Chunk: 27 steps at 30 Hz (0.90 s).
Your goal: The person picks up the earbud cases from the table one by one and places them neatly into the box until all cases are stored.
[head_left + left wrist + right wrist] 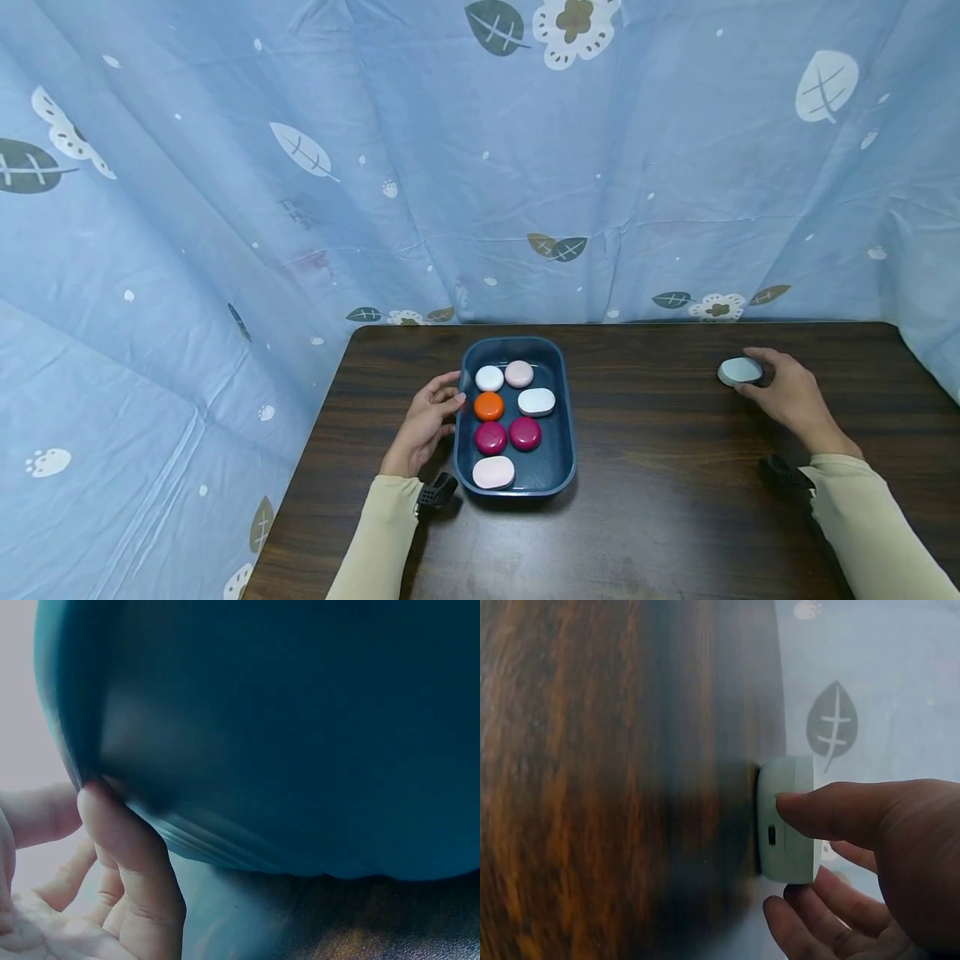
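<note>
At the left side of a dark blue tray (pixel 551 462), my left hand (pixel 427 421) pinches the rim with thumb and fingers. The left wrist view shows fingertips against the tray's wall (pixel 262 735) up close. Over on the right of the table, my right hand (pixel 791 396) grips a pale green oval case (pixel 738 372) between thumb and fingers. A small dark slot like a charging port shows on the case's side (pixel 784 817) in the right wrist view. Whether the case touches the table or is just above it, I cannot tell.
Inside the tray lie several rounded cases: white (pixel 490 378), pale pink (pixel 519 373), orange (pixel 488 407), magenta (pixel 525 433), white oval (pixel 536 402) and pale pink oval (pixel 493 472). Behind the dark wooden table (pixel 645 500) hangs a blue patterned cloth (pixel 450 167).
</note>
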### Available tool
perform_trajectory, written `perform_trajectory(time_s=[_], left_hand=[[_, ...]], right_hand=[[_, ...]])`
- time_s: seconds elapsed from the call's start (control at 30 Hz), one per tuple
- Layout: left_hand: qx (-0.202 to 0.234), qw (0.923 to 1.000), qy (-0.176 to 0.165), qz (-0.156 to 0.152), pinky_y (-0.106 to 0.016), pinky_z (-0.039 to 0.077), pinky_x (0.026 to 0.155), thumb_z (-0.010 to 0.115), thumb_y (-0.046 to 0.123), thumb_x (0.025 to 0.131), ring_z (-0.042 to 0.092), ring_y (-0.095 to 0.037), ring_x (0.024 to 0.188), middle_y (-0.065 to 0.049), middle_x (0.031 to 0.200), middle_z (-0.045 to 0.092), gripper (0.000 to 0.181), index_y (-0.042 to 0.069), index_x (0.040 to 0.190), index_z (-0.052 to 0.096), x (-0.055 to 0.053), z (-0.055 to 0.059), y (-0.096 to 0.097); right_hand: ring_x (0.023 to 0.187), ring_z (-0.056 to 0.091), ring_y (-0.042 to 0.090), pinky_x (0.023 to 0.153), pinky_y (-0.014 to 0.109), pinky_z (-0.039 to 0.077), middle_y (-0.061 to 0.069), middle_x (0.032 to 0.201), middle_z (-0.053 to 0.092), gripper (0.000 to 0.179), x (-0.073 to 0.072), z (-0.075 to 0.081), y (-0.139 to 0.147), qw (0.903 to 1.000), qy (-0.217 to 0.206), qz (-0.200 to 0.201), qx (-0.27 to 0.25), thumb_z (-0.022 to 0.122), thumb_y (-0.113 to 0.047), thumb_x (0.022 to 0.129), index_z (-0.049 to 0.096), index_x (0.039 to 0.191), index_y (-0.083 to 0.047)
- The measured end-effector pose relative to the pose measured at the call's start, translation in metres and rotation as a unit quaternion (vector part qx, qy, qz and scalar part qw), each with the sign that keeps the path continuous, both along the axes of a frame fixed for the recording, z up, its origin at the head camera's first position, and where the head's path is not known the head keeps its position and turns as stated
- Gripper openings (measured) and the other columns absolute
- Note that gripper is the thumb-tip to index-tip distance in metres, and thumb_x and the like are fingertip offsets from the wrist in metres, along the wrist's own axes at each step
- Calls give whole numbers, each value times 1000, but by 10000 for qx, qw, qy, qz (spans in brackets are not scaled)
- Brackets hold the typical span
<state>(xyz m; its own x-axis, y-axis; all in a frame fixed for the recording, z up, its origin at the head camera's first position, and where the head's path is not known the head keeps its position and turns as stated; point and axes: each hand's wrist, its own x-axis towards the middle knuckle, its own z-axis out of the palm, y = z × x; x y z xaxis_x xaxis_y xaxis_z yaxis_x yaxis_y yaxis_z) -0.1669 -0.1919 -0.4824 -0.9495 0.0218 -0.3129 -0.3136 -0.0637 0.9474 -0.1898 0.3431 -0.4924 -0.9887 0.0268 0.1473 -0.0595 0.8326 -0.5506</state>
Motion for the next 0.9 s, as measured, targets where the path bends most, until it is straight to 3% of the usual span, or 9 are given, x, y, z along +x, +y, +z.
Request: perform_trajectory(time_s=[0.13,0.37,0.53,0.9], left_hand=[[-3,10000,34,-24,-28,52,67,63,7,105,57,-19,88,-9,110,60,43,9,148,57,0,0,0],[-20,10000,54,-46,-28,52,68,62,8,106,58,-19,88,-10,111,60,44,9,149,56,-1,1,0],[20,10000,58,-29,-28,52,67,63,7,105,58,-19,87,-8,108,60,44,8,149,56,0,0,-1],[-26,10000,65,-2,-28,53,68,63,8,105,59,-20,87,-7,107,61,43,8,148,57,0,-1,0]], right_hand=[[110,52,60,88,73,43,46,132,49,62,0,-2,3,10000,6,6,26,78,5,87,47,140,18],[125,41,68,96,78,39,49,142,40,68,-6,1,7,9985,-417,305,159,78,3,88,44,145,17],[123,44,67,93,77,42,49,139,43,59,-8,-2,8,9974,-547,446,167,76,0,89,51,141,16],[118,49,66,87,73,46,48,137,46,52,5,4,-11,9973,-595,428,73,80,-5,90,58,132,15]])
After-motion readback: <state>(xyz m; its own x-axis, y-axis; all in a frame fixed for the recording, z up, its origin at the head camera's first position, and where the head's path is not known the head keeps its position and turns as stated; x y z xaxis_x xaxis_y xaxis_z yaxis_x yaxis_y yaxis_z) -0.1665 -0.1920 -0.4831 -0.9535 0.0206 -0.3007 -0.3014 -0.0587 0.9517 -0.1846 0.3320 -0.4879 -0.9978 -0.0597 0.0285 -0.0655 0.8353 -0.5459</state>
